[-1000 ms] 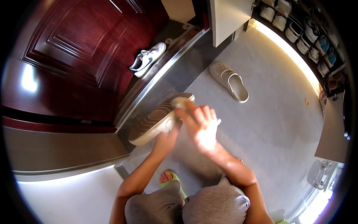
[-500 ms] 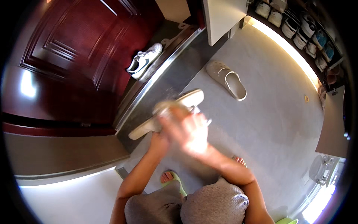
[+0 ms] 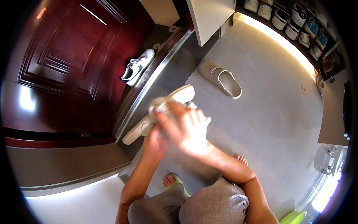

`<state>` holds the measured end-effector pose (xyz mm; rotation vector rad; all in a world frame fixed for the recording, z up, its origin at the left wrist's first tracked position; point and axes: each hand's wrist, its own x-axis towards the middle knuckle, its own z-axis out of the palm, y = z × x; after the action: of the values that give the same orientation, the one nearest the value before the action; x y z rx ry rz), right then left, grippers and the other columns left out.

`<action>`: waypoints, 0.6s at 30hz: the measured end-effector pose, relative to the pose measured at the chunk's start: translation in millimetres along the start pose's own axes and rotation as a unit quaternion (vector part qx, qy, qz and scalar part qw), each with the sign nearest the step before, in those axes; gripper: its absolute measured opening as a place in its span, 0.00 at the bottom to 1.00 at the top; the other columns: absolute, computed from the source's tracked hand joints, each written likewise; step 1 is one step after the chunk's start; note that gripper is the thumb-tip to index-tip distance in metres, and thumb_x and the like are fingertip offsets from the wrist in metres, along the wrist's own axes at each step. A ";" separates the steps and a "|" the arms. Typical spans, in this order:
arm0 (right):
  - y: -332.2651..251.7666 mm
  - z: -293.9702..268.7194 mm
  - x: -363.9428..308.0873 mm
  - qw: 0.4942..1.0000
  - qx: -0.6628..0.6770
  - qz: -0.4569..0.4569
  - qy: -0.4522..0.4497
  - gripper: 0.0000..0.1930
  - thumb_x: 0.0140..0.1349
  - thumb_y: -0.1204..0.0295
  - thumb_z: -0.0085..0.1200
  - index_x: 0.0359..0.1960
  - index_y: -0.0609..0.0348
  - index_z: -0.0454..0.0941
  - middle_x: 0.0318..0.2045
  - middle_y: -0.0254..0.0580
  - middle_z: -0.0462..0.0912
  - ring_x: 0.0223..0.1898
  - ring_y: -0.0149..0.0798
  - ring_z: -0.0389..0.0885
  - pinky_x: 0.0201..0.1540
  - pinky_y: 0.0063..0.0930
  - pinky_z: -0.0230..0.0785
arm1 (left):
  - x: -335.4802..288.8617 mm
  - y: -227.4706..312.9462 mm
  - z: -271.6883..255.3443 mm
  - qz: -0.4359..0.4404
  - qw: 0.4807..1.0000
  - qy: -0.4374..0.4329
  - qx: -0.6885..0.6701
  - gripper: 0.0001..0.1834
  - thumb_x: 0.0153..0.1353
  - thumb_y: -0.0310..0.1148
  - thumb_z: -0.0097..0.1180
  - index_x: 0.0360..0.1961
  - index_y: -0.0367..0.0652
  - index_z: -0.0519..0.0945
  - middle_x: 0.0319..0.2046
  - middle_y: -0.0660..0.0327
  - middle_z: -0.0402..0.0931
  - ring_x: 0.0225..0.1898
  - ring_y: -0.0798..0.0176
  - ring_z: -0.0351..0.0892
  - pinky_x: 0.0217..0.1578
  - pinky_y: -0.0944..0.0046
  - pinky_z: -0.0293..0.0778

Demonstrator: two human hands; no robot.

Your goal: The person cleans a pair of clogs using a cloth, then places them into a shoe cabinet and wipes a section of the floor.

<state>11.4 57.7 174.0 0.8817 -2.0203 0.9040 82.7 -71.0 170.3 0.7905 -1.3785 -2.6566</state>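
A beige clog [image 3: 136, 131] is held in front of me above the floor, tilted up to the right. My left hand [image 3: 156, 143] grips it from the near side, fingers partly hidden behind it. Across its middle lies my right hand [image 3: 189, 128], blurred by motion, its fingers bent over a crumpled white wipe [image 3: 191, 105] whose ends stick out beside the hand. Whether that wipe is paper or cloth I cannot tell. The matching beige clog [image 3: 220, 79] sits upright on the grey floor, farther off to the right.
White sneakers [image 3: 138, 67] stand on the sill by the dark red door [image 3: 71, 71]. An open cabinet door [image 3: 209, 18] juts out ahead. Several shoes fill the rack [image 3: 294, 22] at far right. A small yellow ring [image 3: 304, 89] lies on the floor. Green slippers [image 3: 179, 182] are on my feet.
My hands and the held clog stay together, the right hand still blurred over it. The whole view has shifted slightly, moving the floor clog and sneakers a little left in the picture.
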 end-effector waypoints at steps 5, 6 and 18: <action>38.1 2.8 -13.1 0.973 0.070 0.218 -0.005 0.24 0.51 0.76 0.56 0.54 0.53 0.78 0.47 0.52 0.76 0.41 0.51 0.78 0.45 0.39 0.73 | 3.9 -3.2 5.7 0.038 0.994 -0.102 0.016 0.34 0.68 0.43 0.43 0.68 0.30 0.55 0.69 0.48 0.56 0.71 0.49 0.54 0.73 0.50 0.45; 36.0 4.6 -18.3 0.963 0.095 0.251 -0.024 0.24 0.52 0.78 0.55 0.54 0.54 0.78 0.47 0.54 0.76 0.42 0.53 0.79 0.47 0.39 0.73 | 4.9 -5.4 1.2 0.037 0.995 -0.092 0.015 0.35 0.68 0.44 0.43 0.69 0.30 0.54 0.69 0.48 0.54 0.71 0.49 0.53 0.73 0.50 0.45; 65.7 4.5 -42.6 0.837 0.276 0.459 0.113 0.17 0.64 0.79 0.49 0.55 0.61 0.77 0.46 0.54 0.78 0.44 0.48 0.79 0.49 0.38 0.72 | 9.0 2.9 -21.5 0.010 0.973 -0.104 -0.206 0.26 0.70 0.44 0.48 0.64 0.42 0.65 0.65 0.60 0.64 0.71 0.59 0.56 0.71 0.47 0.53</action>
<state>-22.0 99.8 116.9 -0.0332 -1.9558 2.0798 84.2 -91.3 158.6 0.4606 -0.8018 -2.9234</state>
